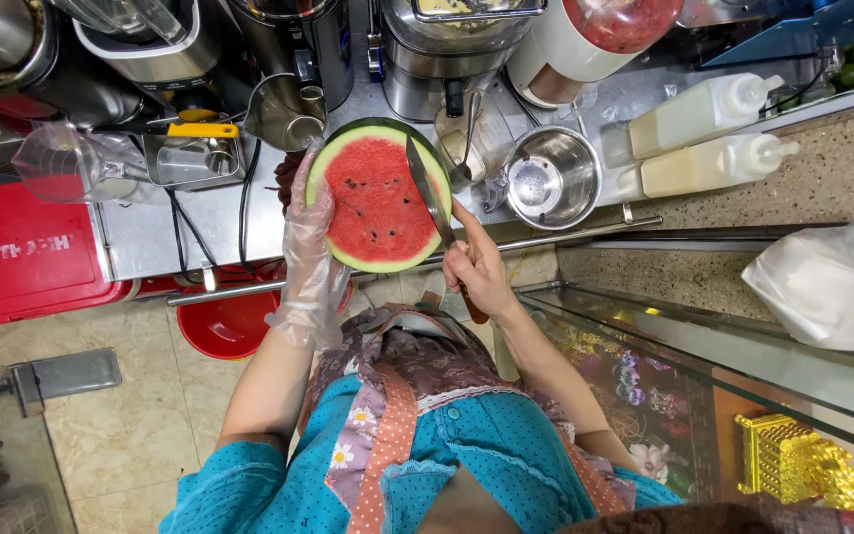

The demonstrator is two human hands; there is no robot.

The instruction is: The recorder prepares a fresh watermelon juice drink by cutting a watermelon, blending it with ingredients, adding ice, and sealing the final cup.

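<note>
knife handle hidden in closed right hand [478, 269]; blade [429, 193] at three o'clock on watermelon half [378, 198], cupped by gloved left hand [308, 252].

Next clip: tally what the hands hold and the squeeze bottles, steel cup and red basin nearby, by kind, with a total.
Watermelon half, held by the gloved left hand: 1
Knife, in the bare right hand, blade across the cut face: 1
White squeeze bottles: 2
Steel cup: 1
Red basin: 1
Total: 6

Teal dotted blouse, floral apron, clear glove on left hand [310, 252]
</note>
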